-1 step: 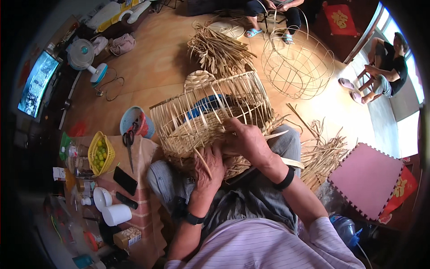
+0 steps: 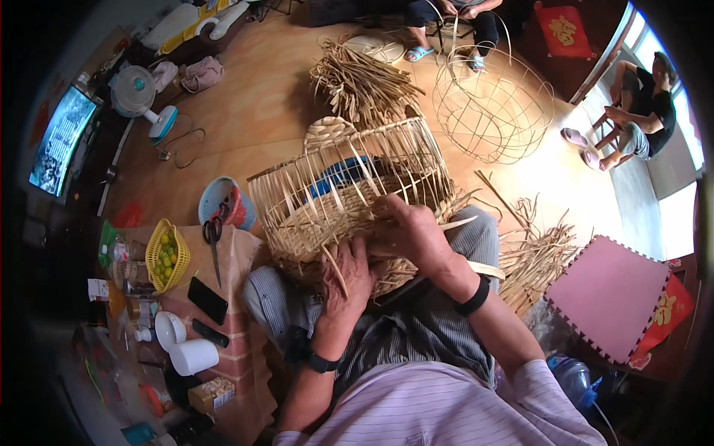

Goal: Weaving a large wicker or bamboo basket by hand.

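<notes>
I inspected the work on my lap: a woven basket (image 2: 294,241) lay tilted across the knees of my striped trousers (image 2: 424,338), its open-ribbed wall facing away. A blue item (image 2: 342,175) showed behind the ribs. My left hand (image 2: 349,276) rested against the basket's near side, fingers extended, with a narrow strip (image 2: 336,272) lying over it. My right hand (image 2: 416,239) was curled at the same side, fingers bent inward. The fingertips were hidden; whether either of my hands gripped anything, I could not tell. A pale flat strip (image 2: 486,270) projected beside my right wrist.

On the desk (image 2: 243,251) to my left were scissors (image 2: 216,235), a smartphone (image 2: 207,300) and a yellow plastic basket (image 2: 154,251) of green-yellow fruit (image 2: 167,262). On the floor beyond lay a bundle of dried stalks (image 2: 364,80); a wire-like frame (image 2: 492,105) stood to its right.
</notes>
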A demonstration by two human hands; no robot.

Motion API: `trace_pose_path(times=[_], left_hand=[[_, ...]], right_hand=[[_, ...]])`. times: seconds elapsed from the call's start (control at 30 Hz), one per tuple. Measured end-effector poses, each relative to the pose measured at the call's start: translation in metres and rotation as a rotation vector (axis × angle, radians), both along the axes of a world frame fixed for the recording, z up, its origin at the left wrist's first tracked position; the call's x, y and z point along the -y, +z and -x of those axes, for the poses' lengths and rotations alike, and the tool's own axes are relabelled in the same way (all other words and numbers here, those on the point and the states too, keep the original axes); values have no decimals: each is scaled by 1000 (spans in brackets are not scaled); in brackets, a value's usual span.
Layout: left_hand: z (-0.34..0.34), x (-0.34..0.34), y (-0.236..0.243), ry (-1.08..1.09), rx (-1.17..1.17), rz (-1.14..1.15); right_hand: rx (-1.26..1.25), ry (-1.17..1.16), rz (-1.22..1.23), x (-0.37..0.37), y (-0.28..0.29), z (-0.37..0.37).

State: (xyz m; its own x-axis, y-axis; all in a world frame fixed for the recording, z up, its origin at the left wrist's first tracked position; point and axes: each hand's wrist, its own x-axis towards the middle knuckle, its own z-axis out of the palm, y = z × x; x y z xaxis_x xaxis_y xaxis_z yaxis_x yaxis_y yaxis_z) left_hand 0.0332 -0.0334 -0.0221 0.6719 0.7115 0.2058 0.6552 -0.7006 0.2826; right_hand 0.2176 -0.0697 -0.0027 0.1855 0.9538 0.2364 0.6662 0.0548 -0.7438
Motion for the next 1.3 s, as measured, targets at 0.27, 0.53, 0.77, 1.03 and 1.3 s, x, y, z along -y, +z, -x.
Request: trace_pose_path(times=[0.27, 0.53, 0.77, 1.03, 1.3], left_hand=[[10, -9, 17, -87, 39, 54], [53, -24, 22, 69, 520, 254], [52, -17, 32, 180, 610, 284], [64, -35, 8, 252, 599, 75], [172, -92, -46, 391, 608, 129]], right_hand=[[-1058, -74, 208, 49, -12, -37], [-1307, -96, 100, 34, -7, -25], [-638, -6, 144, 26, -6, -4], [-1264, -287, 207, 51, -19, -33], [-1161, 207, 212, 104, -5, -63]])
